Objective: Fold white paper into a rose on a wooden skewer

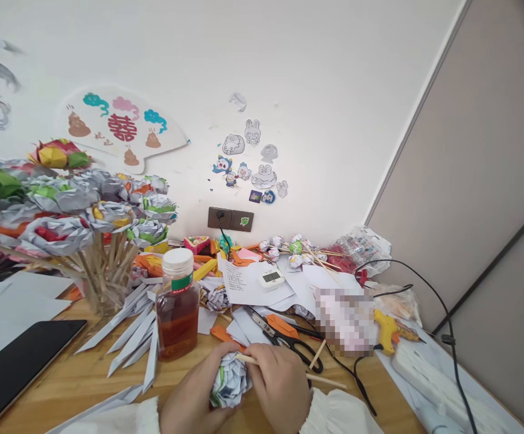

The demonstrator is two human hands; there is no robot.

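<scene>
A white folded-paper flower (232, 381) with green petals among the white sits in my left hand (193, 386), whose fingers wrap its left side. My right hand (282, 384) is closed around a thin wooden stick (329, 382). One end of the stick touches the flower's upper edge; the other sticks out to the right past my hand. Just beyond my hands lie black-handled scissors (298, 348) and orange paper pieces (282, 326). A bottle of brown liquid (178, 319) with a white cap stands close to my left hand.
Many paper flowers on sticks (108, 259) stand in a bunch at left, beside folded white strips (130, 337) and a dark flat device (22, 367). A yellow glue gun (386, 331), a power strip (433, 380) and a black cable (451, 361) occupy the right. A white timer (271, 277) lies on papers.
</scene>
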